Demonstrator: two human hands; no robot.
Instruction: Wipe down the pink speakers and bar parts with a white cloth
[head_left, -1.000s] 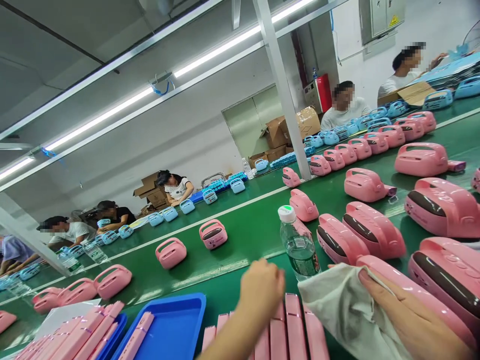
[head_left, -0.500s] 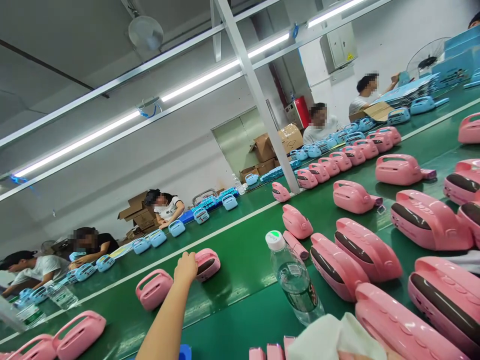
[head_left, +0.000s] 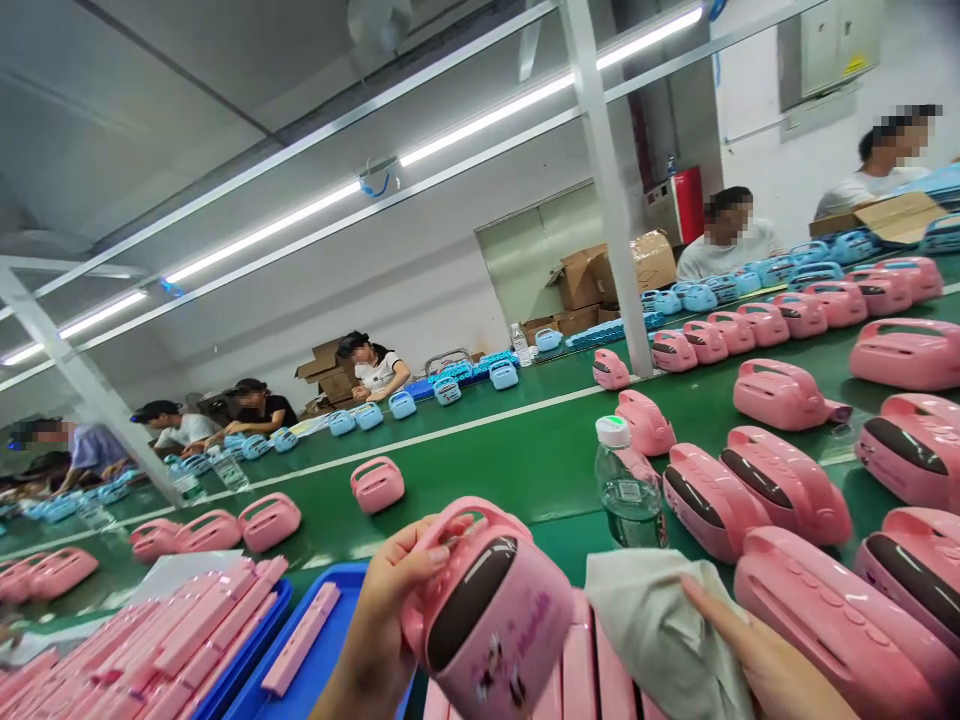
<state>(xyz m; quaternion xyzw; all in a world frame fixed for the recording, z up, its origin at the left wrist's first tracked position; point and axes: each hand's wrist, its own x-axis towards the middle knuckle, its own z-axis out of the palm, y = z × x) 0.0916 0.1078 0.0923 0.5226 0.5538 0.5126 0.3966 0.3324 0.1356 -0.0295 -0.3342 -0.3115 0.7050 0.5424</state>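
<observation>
At six o'clock, the pink cartoon-printed speaker-like casing (head_left: 510, 625), probably light, stiff and slippery, is gripped in the left hand (head_left: 386, 595) by its handle (head_left: 487, 508), seemingly the surest hold, while a grey cloth (head_left: 656, 625) is clasped at five o'clock by the right hand (head_left: 757, 645).

Can't actually read any words here tbh. Purple script (head_left: 534, 628) on the pink case (head_left: 504, 610) is too blurry, the bottle (head_left: 628, 488) label's too small, and the yellow sign (head_left: 855, 65) on the wall cabinet (head_left: 829, 42) is mush.
</observation>
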